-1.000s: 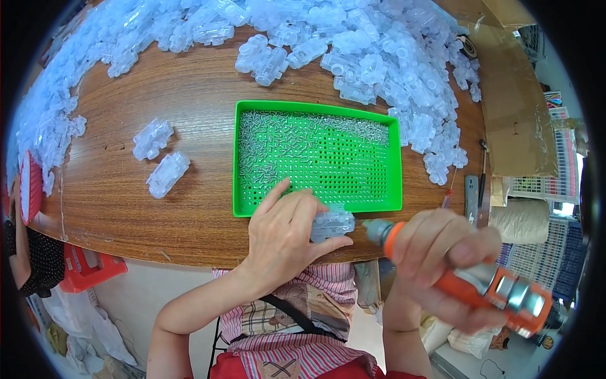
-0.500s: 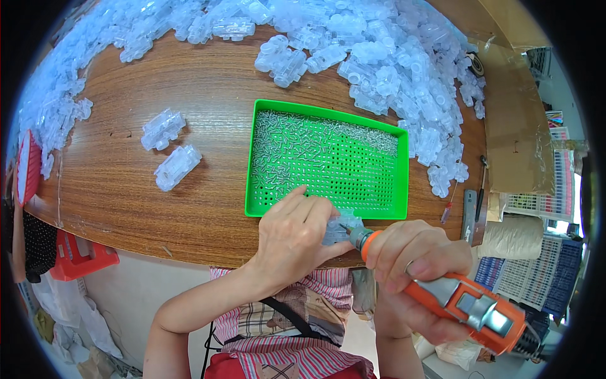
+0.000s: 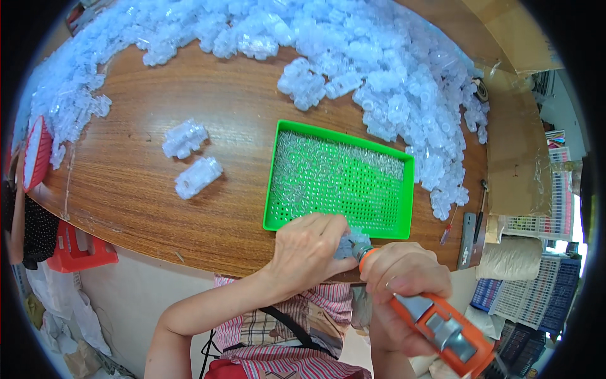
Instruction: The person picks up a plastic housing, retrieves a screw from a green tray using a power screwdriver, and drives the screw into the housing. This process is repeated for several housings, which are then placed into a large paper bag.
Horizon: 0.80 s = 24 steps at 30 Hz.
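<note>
At the table's near edge, a clear plastic part [image 3: 346, 247] lies under the fingers of my left hand [image 3: 307, 247], which are closed on its left side. Wrapped around an orange electric screwdriver [image 3: 456, 335], my right hand [image 3: 407, 278] angles its tip down at that part from the right. The exact contact of the tip is too small to make out. Just beyond both hands stands a green perforated tray [image 3: 269, 189] with many small silver screws [image 3: 303, 151] in it, thickest along its left and far sides.
Two more clear parts [image 3: 198, 177] lie left of the tray. A large heap of them [image 3: 404, 95] curves round the table's far side. A small screwdriver [image 3: 447, 234] and a grey flat tool [image 3: 467, 240] are at the right, near cardboard [image 3: 514, 145]. A red stool [image 3: 79, 249] stands lower left.
The view has shifted, so the table and tray sit lower and further right. My left hand keeps hold of the part; the electric screwdriver's rear end has swung lower and leftward.
</note>
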{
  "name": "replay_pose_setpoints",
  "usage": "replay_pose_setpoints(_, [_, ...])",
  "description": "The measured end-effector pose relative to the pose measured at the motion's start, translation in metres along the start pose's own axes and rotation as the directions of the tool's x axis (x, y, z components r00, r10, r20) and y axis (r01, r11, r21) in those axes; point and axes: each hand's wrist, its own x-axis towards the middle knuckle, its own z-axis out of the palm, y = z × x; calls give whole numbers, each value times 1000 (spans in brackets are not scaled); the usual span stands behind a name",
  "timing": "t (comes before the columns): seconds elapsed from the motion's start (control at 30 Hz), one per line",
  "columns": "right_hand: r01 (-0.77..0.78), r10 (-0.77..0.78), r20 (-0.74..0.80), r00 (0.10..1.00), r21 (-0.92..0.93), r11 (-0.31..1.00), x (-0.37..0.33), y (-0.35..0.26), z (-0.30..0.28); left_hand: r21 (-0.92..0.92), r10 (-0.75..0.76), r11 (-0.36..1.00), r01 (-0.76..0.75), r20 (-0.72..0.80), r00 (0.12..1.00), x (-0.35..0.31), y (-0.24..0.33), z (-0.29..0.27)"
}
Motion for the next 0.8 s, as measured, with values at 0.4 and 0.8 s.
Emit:
replay_pose_setpoints(0.4, [49,6,-291,957,179,983,26,-24,-43,486,-104,850,202,-220,970,22,-15,-107])
replay_pose_setpoints(0.8, [-9,74,-333,940,191,981,18,-10,-37,281,-136,941,190,-200,970,127,-96,-95])
